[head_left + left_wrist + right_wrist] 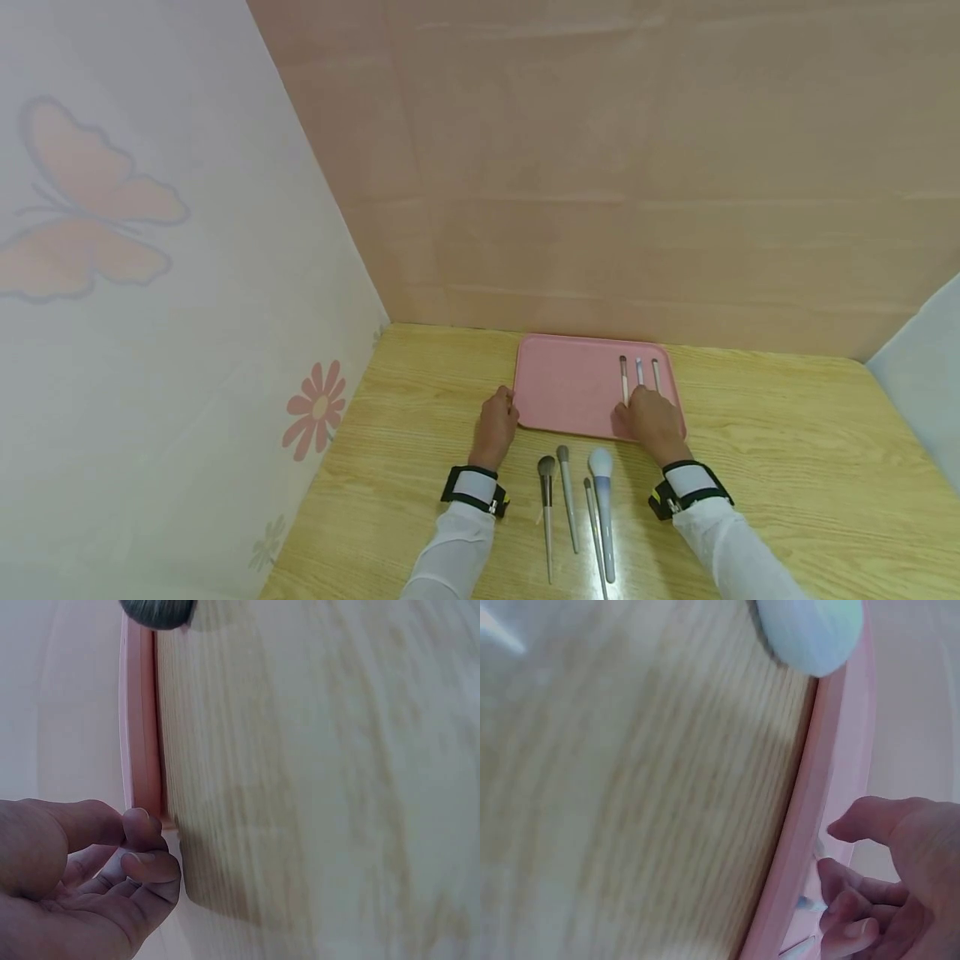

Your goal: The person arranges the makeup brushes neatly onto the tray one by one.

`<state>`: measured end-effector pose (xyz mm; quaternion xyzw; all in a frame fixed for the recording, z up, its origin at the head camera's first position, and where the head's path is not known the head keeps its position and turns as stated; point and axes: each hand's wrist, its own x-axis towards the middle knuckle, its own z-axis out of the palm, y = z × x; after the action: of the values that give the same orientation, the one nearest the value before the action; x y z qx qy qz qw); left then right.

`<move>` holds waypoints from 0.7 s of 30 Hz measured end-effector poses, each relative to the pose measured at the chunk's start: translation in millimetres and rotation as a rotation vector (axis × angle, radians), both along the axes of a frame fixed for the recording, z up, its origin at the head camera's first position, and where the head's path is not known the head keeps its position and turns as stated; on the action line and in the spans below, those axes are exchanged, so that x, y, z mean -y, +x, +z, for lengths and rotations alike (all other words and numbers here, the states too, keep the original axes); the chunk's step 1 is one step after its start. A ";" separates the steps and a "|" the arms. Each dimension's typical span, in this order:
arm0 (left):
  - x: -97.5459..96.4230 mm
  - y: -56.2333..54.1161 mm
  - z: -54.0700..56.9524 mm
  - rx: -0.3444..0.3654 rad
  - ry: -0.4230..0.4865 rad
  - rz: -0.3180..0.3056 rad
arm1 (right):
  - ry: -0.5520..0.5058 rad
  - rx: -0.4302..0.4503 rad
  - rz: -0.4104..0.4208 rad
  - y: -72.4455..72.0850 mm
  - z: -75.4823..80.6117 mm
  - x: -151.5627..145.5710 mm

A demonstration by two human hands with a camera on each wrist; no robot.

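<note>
A pink tray (566,383) lies on the wooden table, with three slim makeup brushes in its right part. My left hand (496,427) pinches the tray's near left corner; the thumb and curled fingertips (142,825) meet at its rim in the left wrist view. Over the tray's right side reaches my right hand (651,417), its thumb and index finger apart at either side of the handle of the leftmost brush (624,375). That hand partly covers the middle brush (639,371) and the right brush (656,375).
In front of the tray several brushes lie on the table (787,450): a dark broad brush (546,492), a grey-tipped brush (567,500), a thin brush (596,533) and a large white-headed brush (602,500). A pink-beige backdrop (600,208) stands behind, a white panel (225,292) at left.
</note>
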<state>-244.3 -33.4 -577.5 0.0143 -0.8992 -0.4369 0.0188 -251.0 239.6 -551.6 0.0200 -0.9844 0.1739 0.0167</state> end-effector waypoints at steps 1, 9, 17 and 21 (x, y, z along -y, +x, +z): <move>-0.2 -0.3 -0.2 0.001 0.005 -0.002 | -0.013 -0.019 0.000 1.2 -0.5 -0.6; -0.2 -0.4 2.0 -0.007 -0.004 0.003 | -0.133 -0.182 -0.027 27.1 3.7 -3.9; -0.2 -0.1 2.5 -0.001 0.020 -0.001 | -0.216 -0.123 -0.016 71.3 15.3 -1.8; 0.9 -0.8 0.7 -0.011 0.020 -0.008 | -0.241 -0.048 -0.009 93.3 20.0 1.7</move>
<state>-245.0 -34.3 -576.8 0.0083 -0.8948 -0.4459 0.0217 -157.7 237.9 -531.6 0.0177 -0.9558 0.2904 0.0435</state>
